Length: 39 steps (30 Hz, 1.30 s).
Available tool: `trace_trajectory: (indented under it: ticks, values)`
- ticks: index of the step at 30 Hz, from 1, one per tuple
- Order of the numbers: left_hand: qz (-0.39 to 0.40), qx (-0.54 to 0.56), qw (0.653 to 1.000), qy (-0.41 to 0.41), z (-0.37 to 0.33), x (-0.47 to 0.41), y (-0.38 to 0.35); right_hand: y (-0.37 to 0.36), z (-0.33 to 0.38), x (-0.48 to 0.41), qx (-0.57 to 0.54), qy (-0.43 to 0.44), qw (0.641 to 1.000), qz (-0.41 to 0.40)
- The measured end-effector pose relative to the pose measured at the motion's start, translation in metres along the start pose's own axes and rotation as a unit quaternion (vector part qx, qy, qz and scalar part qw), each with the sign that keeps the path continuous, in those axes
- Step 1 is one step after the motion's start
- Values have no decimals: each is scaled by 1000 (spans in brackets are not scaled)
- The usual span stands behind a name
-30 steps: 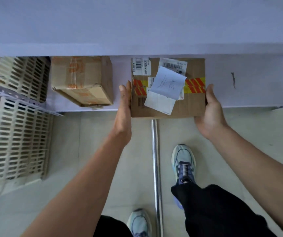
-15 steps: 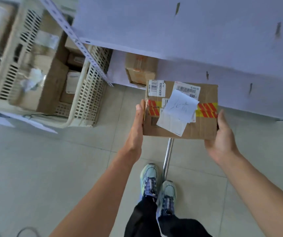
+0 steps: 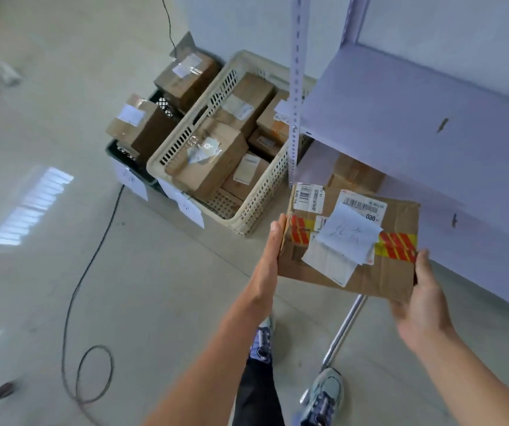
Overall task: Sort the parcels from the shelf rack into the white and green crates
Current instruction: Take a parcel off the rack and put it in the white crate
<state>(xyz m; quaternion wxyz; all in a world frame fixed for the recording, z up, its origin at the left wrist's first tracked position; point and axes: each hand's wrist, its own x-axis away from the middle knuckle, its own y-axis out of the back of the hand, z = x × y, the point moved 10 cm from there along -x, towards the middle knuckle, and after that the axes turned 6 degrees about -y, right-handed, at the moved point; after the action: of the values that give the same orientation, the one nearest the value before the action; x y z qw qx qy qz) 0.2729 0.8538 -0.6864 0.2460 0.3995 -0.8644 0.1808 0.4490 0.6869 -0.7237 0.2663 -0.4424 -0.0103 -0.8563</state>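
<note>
Floor (image 3: pixel 161 302) with looping cable (image 3: pixel 84 272), white crate (image 3: pixel 266 192) beside shelf rack (image 3: pixel 400 124), left hand (image 3: pixel 271 259) flat on parcel (image 3: pixel 379 276), right hand (image 3: pixel 425 309) gripping it.

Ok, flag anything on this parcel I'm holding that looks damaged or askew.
The parcel is crumpled along the edge by the left hand, and the handwritten white slip on top sits crooked, overlapping the labels and striped tape.

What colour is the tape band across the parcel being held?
Yellow tape with red diagonal stripes, running across the parcel; clearest in the head view.
</note>
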Motion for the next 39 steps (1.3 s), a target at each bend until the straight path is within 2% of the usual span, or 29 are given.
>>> trace_trajectory:
  ticks: [5, 12, 17, 23, 27, 32, 36, 39]
  values:
    - [-31, 14, 999, -17, -14, -15, 78, -83, -23, -16, 5, -36, 999, 27]
    - [-77, 17, 997, 18, -35, -85, 219, -206, -71, -72, 16, -50, 998, -30]
    - [-56, 10, 998, 37, -55, -149, 283, -278, -81, -112, -4, -40, 998, -55]
    - [-42, -11, 999, 15, -78, -225, 314, -325, -88, -171, -28, -48, 996, -72]
    - [-55, -7, 998, 40, -71, -266, 331, -341, -82, -218, -13, -48, 997, -66]
    - [-72, 49, 991, 99, -36, -288, 339, -355, -47, -280, 102, -42, 993, -45]
    - [-112, 109, 974, 162, -11, -290, 332, -369, -17, -322, 200, -42, 979, 12]
    - [-141, 174, 954, 200, 6, -294, 321, -377, 11, -349, 268, -40, 963, 16]
